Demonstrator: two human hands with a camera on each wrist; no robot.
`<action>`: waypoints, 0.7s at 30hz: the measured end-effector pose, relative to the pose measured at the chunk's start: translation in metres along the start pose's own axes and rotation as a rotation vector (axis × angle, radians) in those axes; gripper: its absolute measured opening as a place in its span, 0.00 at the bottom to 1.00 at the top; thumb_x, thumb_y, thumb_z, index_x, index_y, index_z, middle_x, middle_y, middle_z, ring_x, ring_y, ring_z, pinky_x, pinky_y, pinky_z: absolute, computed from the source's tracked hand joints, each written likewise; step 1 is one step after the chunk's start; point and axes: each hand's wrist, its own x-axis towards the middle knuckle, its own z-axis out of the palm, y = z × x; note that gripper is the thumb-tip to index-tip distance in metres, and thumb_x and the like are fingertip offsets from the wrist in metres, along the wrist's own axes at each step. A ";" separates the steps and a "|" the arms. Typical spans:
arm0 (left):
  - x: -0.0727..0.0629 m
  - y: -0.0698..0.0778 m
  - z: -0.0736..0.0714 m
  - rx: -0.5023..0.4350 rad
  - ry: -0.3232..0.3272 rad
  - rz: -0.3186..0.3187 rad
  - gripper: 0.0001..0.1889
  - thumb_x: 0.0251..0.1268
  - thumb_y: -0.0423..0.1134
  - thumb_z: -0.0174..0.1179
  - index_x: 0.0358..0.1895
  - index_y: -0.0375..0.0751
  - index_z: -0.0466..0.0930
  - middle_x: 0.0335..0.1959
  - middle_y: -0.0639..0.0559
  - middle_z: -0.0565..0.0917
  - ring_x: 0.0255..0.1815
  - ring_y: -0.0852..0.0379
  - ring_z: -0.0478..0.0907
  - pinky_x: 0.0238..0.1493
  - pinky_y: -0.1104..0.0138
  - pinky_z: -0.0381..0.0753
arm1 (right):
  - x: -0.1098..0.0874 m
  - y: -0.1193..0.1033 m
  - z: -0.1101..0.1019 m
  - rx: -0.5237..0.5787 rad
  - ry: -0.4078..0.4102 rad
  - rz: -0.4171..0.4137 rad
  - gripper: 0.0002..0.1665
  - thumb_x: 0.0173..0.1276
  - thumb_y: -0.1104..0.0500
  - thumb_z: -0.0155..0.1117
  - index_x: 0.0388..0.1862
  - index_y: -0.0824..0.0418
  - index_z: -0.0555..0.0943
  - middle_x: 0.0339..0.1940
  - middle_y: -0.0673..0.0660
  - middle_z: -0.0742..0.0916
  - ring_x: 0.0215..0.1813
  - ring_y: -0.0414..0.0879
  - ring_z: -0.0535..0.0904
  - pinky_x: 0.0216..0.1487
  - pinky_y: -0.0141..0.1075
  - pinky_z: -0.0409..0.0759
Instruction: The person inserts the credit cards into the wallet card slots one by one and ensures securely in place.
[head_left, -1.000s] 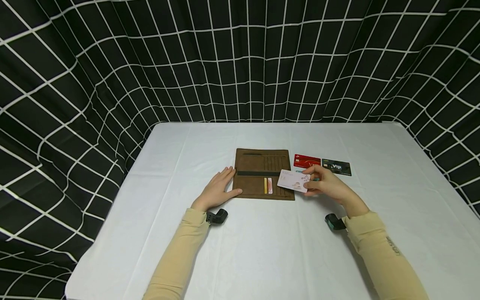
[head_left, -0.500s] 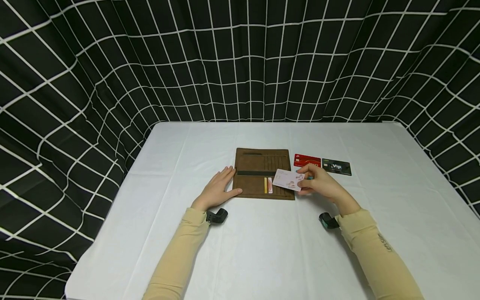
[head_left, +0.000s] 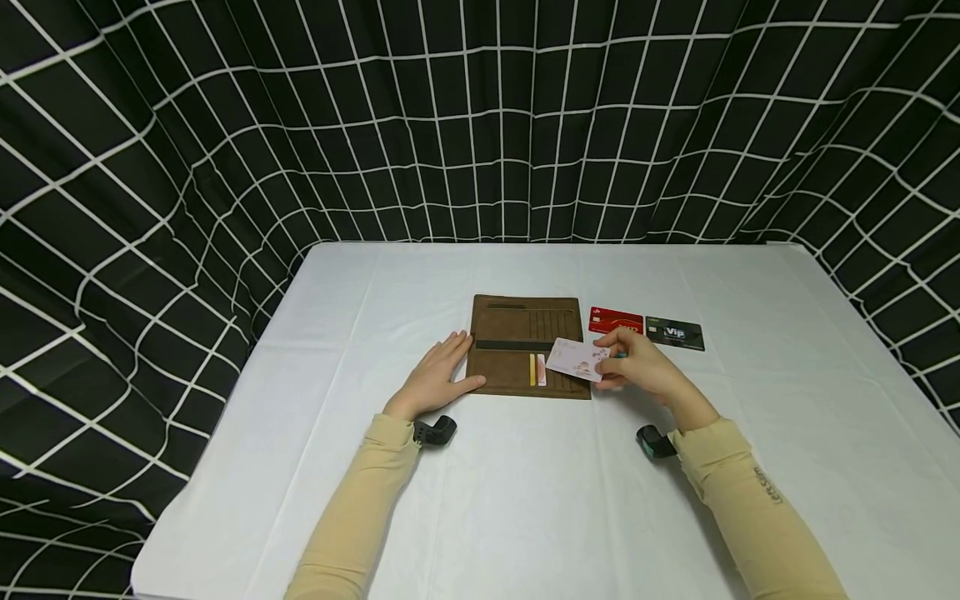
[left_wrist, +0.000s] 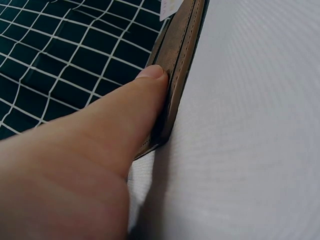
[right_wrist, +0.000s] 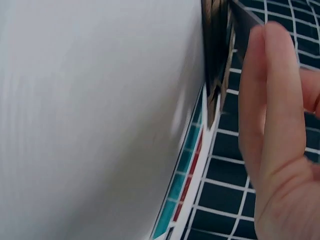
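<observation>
An open brown wallet (head_left: 510, 323) lies flat on the white table. My left hand (head_left: 437, 379) rests at its left edge with fingers straight, the thumb (left_wrist: 152, 72) pressing on the lower left corner. My right hand (head_left: 647, 367) pinches a pale pink card (head_left: 576, 359) between thumb and fingers. That card is held over the right part of the wallet's lower half, above the card slots. Two card edges, one yellow (head_left: 533, 370) and one pinkish white (head_left: 542, 370), show in the slots beside it. Whether the held card touches a slot, I cannot tell.
Right of the wallet lie a red card (head_left: 615, 320) and a black card marked Vip (head_left: 675, 333). A teal card (right_wrist: 182, 177) is mostly hidden by my right hand in the head view. A black curtain with white grid lines (head_left: 510, 125) stands behind the table.
My right hand has carried the pale pink card a little to the left, further over the wallet, then stayed nearly still for the last half second. The left hand has not moved.
</observation>
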 end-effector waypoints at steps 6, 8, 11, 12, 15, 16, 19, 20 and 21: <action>0.000 -0.001 0.001 -0.008 -0.001 -0.001 0.44 0.63 0.64 0.48 0.73 0.39 0.48 0.73 0.48 0.47 0.73 0.58 0.38 0.70 0.65 0.36 | -0.003 -0.005 0.006 -0.015 0.053 0.007 0.26 0.57 0.77 0.58 0.54 0.79 0.63 0.31 0.63 0.68 0.29 0.53 0.81 0.35 0.45 0.82; 0.000 -0.001 0.001 -0.005 0.000 0.000 0.43 0.63 0.64 0.47 0.73 0.39 0.48 0.73 0.47 0.47 0.73 0.57 0.38 0.70 0.64 0.36 | -0.003 -0.006 0.007 -0.027 0.057 0.010 0.26 0.57 0.76 0.58 0.54 0.79 0.63 0.32 0.63 0.67 0.29 0.54 0.82 0.35 0.45 0.82; 0.000 0.000 0.000 -0.005 0.000 0.000 0.43 0.63 0.64 0.48 0.73 0.38 0.48 0.73 0.47 0.47 0.73 0.57 0.38 0.70 0.64 0.36 | -0.003 -0.007 0.008 -0.032 0.044 0.016 0.26 0.57 0.76 0.58 0.54 0.78 0.63 0.32 0.62 0.67 0.29 0.55 0.82 0.36 0.46 0.82; 0.000 0.001 0.000 -0.008 -0.002 -0.002 0.44 0.63 0.64 0.48 0.73 0.39 0.48 0.73 0.47 0.47 0.73 0.57 0.38 0.70 0.65 0.36 | -0.003 -0.007 0.008 -0.033 0.038 0.019 0.26 0.58 0.75 0.58 0.54 0.78 0.63 0.32 0.61 0.66 0.28 0.55 0.81 0.36 0.47 0.82; 0.000 0.002 -0.001 -0.016 -0.008 -0.009 0.44 0.63 0.64 0.48 0.73 0.39 0.48 0.74 0.48 0.47 0.73 0.58 0.38 0.70 0.65 0.35 | -0.003 -0.007 0.008 -0.037 0.019 0.028 0.26 0.59 0.74 0.58 0.55 0.78 0.62 0.32 0.61 0.66 0.27 0.56 0.82 0.36 0.47 0.82; 0.000 0.002 -0.001 -0.017 -0.010 -0.012 0.44 0.63 0.65 0.47 0.73 0.39 0.47 0.74 0.48 0.46 0.73 0.58 0.38 0.70 0.66 0.35 | -0.004 -0.007 0.008 -0.040 0.012 0.029 0.26 0.59 0.74 0.58 0.55 0.78 0.62 0.32 0.61 0.66 0.27 0.56 0.82 0.36 0.47 0.82; -0.001 0.002 -0.002 -0.014 -0.015 -0.015 0.44 0.63 0.65 0.47 0.73 0.39 0.47 0.74 0.48 0.46 0.73 0.58 0.38 0.70 0.66 0.35 | -0.004 -0.007 0.007 -0.052 -0.007 0.035 0.26 0.59 0.74 0.58 0.56 0.78 0.63 0.31 0.61 0.68 0.26 0.56 0.82 0.35 0.46 0.82; -0.001 0.002 -0.002 -0.015 -0.015 -0.014 0.44 0.63 0.64 0.47 0.73 0.39 0.47 0.74 0.48 0.46 0.73 0.57 0.38 0.70 0.66 0.35 | -0.004 -0.007 0.007 -0.058 -0.013 0.037 0.26 0.59 0.74 0.58 0.56 0.79 0.63 0.31 0.61 0.68 0.26 0.56 0.82 0.35 0.46 0.82; -0.001 0.003 -0.002 -0.014 -0.018 -0.017 0.44 0.63 0.65 0.47 0.73 0.39 0.47 0.74 0.48 0.46 0.73 0.58 0.37 0.70 0.66 0.35 | -0.004 -0.007 0.007 -0.062 -0.018 0.041 0.26 0.59 0.74 0.59 0.56 0.79 0.63 0.31 0.61 0.68 0.26 0.55 0.82 0.35 0.45 0.83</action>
